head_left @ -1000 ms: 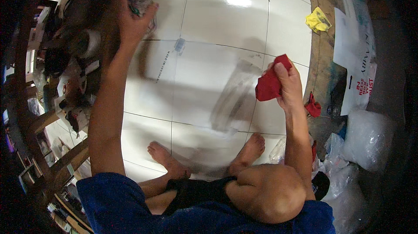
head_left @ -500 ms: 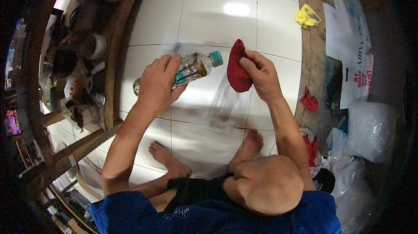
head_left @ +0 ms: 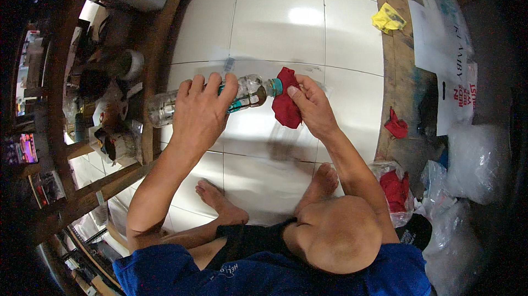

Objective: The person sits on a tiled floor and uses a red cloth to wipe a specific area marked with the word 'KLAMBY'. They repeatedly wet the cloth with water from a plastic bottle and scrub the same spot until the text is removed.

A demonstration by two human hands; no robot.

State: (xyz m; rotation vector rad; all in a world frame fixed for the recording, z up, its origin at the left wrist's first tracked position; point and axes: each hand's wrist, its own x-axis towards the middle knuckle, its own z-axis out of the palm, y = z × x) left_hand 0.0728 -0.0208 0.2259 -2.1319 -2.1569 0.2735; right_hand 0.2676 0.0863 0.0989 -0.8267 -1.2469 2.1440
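My left hand (head_left: 202, 110) is closed round the middle of a clear plastic bottle (head_left: 254, 91), which lies sideways in the air above the tiles. Its teal cap (head_left: 275, 86) points right, and part of its label is hidden under my fingers. My right hand (head_left: 313, 106) pinches a dark red cloth (head_left: 286, 100), which hangs against the cap end. The cloth covers the tip of the cap. Below them, a clear plastic bag or sheet (head_left: 289, 144) lies on the floor.
White floor tiles (head_left: 280, 26) lie in front of me. On the right, a wooden board (head_left: 394, 56) bears a yellow cloth (head_left: 389, 18) and a small red cloth (head_left: 396, 124). A bag of red cloth (head_left: 394, 190) and clear plastic bags (head_left: 473, 161) sit nearby. Wooden shelving (head_left: 159, 37) runs along the left.
The bottle has turned more level. My right hand has moved left, bringing the red cloth from apart to against the bottle's cap.
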